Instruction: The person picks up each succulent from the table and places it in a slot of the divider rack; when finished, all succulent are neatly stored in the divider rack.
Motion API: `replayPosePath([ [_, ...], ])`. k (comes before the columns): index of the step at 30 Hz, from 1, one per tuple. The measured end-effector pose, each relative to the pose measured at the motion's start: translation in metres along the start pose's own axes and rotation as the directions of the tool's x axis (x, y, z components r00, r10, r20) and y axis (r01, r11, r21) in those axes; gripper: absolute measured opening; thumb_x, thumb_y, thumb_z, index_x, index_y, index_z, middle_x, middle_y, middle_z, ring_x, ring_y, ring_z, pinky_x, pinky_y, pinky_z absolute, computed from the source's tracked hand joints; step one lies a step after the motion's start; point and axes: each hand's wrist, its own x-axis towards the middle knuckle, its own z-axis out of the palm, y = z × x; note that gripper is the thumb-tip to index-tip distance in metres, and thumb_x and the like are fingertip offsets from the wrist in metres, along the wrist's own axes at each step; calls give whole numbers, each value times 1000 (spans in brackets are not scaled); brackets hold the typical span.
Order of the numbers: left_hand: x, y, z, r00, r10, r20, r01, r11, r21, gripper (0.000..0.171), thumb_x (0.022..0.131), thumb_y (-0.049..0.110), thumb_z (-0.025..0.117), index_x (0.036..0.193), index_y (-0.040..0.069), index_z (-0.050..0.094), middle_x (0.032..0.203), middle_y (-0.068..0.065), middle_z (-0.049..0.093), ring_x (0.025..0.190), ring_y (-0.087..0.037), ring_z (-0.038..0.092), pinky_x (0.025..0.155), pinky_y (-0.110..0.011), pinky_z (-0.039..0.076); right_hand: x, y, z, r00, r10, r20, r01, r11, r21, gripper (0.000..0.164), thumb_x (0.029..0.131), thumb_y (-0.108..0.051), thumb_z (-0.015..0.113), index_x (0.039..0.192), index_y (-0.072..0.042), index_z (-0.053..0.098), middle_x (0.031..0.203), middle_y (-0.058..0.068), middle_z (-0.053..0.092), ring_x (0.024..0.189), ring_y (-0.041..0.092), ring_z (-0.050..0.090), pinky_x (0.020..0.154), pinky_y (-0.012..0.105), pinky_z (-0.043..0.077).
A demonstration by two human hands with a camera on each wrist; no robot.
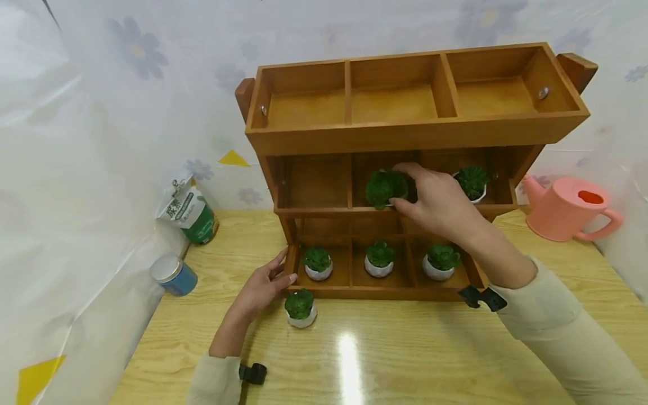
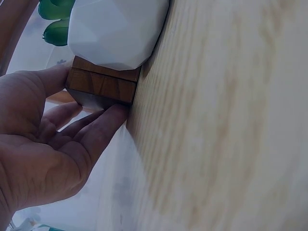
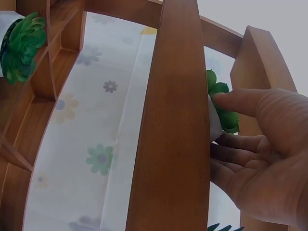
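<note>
A wooden three-tier shelf (image 1: 349, 136) with divided compartments stands on the table. My right hand (image 1: 437, 199) pinches a potted succulent (image 1: 383, 188) between thumb and fingers at the middle tier's centre compartment; in the right wrist view a shelf board partly hides its white pot (image 3: 214, 119). With thumb and fingers, my left hand (image 1: 263, 287) grips the lower left front corner of the shelf, seen as a dark wooden end (image 2: 101, 84) in the left wrist view. Just beside that hand, another succulent (image 1: 301, 307) in a white faceted pot stands on the table before the shelf.
Three potted succulents (image 1: 379, 259) fill the bottom tier, one per compartment. Another succulent (image 1: 472, 183) sits in the middle tier's right compartment. A pink watering can (image 1: 564, 208) stands to the right; a blue jar (image 1: 174, 275) and a clipped green-and-white pouch (image 1: 192, 211) stand left.
</note>
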Motion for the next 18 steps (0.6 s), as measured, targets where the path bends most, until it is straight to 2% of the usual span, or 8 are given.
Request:
replayPosePath([
  [6, -2, 1, -1, 1000, -9, -3, 9, 1000, 9, 71, 100, 31, 66, 160, 38, 28, 164, -14, 33, 153, -34, 31, 115, -53, 41, -3, 0, -2, 1000, 15, 11, -15, 1000, 12, 61, 96, -26, 71, 150, -7, 48, 140, 22, 61, 109, 44, 67, 94, 61, 52],
  [9, -2, 1, -1, 1000, -9, -5, 9, 1000, 8, 71, 100, 31, 66, 159, 38, 28, 164, -14, 33, 152, -34, 32, 115, -53, 41, -5, -1, -6, 1000, 5, 17, -6, 1000, 10, 65, 97, -28, 70, 153, -8, 45, 147, 21, 56, 114, 45, 65, 96, 61, 50],
  [12, -2, 1, -1, 1000, -9, -4, 9, 1000, 8, 71, 100, 32, 66, 159, 39, 28, 165, -14, 32, 152, -34, 32, 116, -53, 41, -9, -1, -9, 1000, -9, 4, 9, 1000, 14, 67, 96, -31, 71, 154, -10, 44, 148, 20, 55, 112, 44, 67, 95, 60, 52],
  [15, -1, 1, -1, 1000, -10, 0, 10, 1000, 4, 71, 100, 33, 66, 159, 39, 27, 164, -14, 33, 152, -34, 32, 116, -53, 41, -16, -1, -7, 998, -30, -53, 33, 998, 48, 68, 94, -29, 75, 153, -10, 46, 150, 18, 53, 116, 41, 65, 97, 58, 52],
  [18, -1, 1, -2, 1000, -7, -1, 7, 1000, 11, 71, 100, 34, 66, 159, 39, 27, 164, -14, 34, 152, -34, 33, 115, -52, 41, -27, -5, 1, 983, -60, -174, 79, 991, 105, 66, 90, -23, 80, 148, -9, 52, 151, 17, 52, 129, 38, 58, 102, 58, 50],
])
